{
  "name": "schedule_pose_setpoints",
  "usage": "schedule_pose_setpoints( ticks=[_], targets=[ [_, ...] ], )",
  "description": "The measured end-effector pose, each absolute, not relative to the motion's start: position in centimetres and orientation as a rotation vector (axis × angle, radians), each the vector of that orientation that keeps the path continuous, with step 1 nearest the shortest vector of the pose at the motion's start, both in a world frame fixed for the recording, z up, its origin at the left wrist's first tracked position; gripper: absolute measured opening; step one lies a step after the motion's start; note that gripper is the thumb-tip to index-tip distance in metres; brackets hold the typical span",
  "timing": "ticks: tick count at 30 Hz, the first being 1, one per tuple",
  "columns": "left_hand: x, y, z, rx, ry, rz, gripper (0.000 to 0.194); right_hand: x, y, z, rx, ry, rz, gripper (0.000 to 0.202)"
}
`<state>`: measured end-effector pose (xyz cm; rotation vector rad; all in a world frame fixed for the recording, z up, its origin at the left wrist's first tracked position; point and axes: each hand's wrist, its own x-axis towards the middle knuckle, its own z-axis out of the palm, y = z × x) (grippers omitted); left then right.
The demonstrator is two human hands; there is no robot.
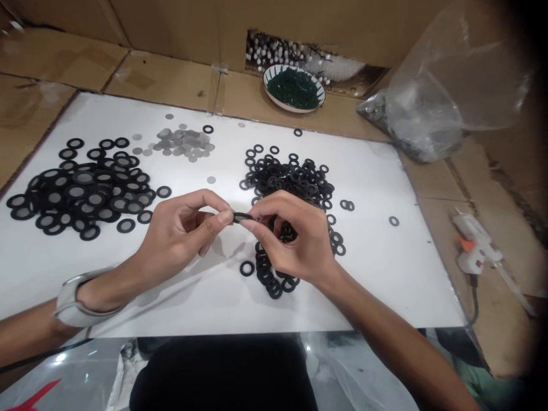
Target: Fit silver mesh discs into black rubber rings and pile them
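Observation:
Between my two hands, above the middle of the white board, a black rubber ring (242, 217) is held nearly edge-on. My left hand (184, 228) pinches its left side between thumb and forefinger. On the opposite side, my right hand (295, 234) pinches it the same way. Whether a disc sits inside the ring is hard to see at this angle. Loose black rings (295, 177) lie heaped behind and under my right hand. To the left is a pile of black rings with grey mesh discs in them (79, 191). Small loose grey discs (184, 141) are gathered further back.
A bowl of dark green bits (295, 88) stands on cardboard behind the white board (377, 274). A clear plastic bag (428, 114) with dark contents rests at the back right. A glue gun (475, 245) with a cable lies on the right cardboard.

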<state>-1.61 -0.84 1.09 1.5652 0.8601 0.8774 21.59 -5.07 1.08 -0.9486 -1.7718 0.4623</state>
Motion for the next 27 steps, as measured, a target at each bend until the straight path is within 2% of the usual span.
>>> schedule_pose_setpoints(
  ticks=[9,27],
  targets=[
    [-1.68,-0.81,0.93,1.594,0.838,0.885,0.021,21.85,-5.1,1.41,-0.988,-1.718,0.607,0.008],
    [-1.22,-1.46,0.98,1.59,0.86,0.926,0.022,21.24,-5.25,1.17,-0.951,-1.657,0.548,0.007]
  ],
)
